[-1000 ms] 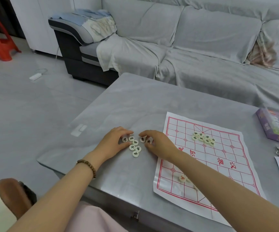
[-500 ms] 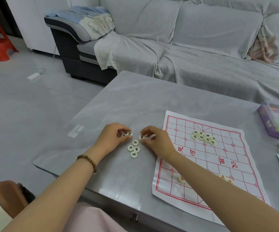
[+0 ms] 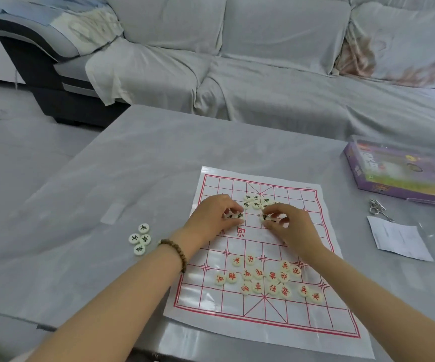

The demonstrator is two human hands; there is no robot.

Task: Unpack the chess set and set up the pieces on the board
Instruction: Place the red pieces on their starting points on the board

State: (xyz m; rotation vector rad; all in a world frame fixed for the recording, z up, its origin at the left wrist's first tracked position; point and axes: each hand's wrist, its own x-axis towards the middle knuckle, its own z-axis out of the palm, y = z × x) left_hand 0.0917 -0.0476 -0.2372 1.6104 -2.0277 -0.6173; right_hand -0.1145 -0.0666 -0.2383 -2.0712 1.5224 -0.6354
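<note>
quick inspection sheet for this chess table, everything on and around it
surface: grey film-covered table, white sheet board with red grid flat on it
job's things: pale round discs with red lettering bunched on board's near half; black-lettered discs on far half; four black-lettered discs off board, left
clutter: purple box, small metal tool, white paper slip, right of board
grips: left hand and right hand each pinch black-lettered discs over the board
cables: nothing seen
surroundings: grey covered sofa behind table

Both forearms stretched forward, left hand (image 3: pixel 212 215) and right hand (image 3: pixel 293 227) close together, fingers curled, each pinching small white round chess pieces (image 3: pixel 230 216).
</note>
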